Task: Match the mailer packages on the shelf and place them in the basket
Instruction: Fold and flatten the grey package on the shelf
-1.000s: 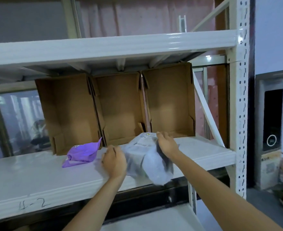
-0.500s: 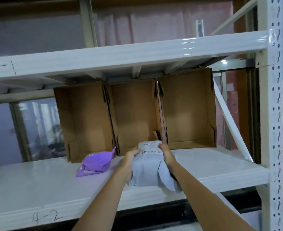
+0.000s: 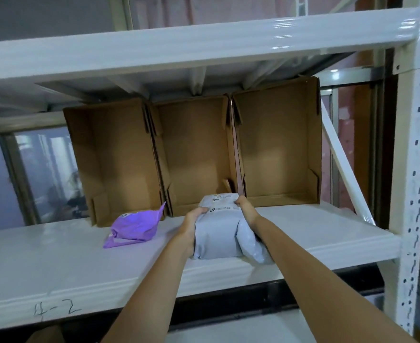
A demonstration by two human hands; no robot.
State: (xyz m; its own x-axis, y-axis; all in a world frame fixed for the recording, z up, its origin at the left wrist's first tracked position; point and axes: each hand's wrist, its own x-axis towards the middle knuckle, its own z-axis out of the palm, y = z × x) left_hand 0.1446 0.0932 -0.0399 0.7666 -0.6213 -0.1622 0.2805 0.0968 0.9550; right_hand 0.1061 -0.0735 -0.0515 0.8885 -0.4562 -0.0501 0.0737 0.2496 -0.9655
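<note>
Seemingly empty cardboard boxes [image 3: 194, 154].

it looked like a warehouse or mailroom: steel racking [image 3: 412, 149] with a hand-numbered shelf [image 3: 55, 273], open cardboard bins [image 3: 275, 144], and mailers [image 3: 134, 226] lying loose.

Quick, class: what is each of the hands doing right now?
Left hand: closed on the soft grey plastic mailer package.
Right hand: closed on the same package.

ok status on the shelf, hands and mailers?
Left hand and right hand both clamped on grey mailer, resting on shelf. Purple mailer loose to its left. No basket in view; nothing blocking.
</note>
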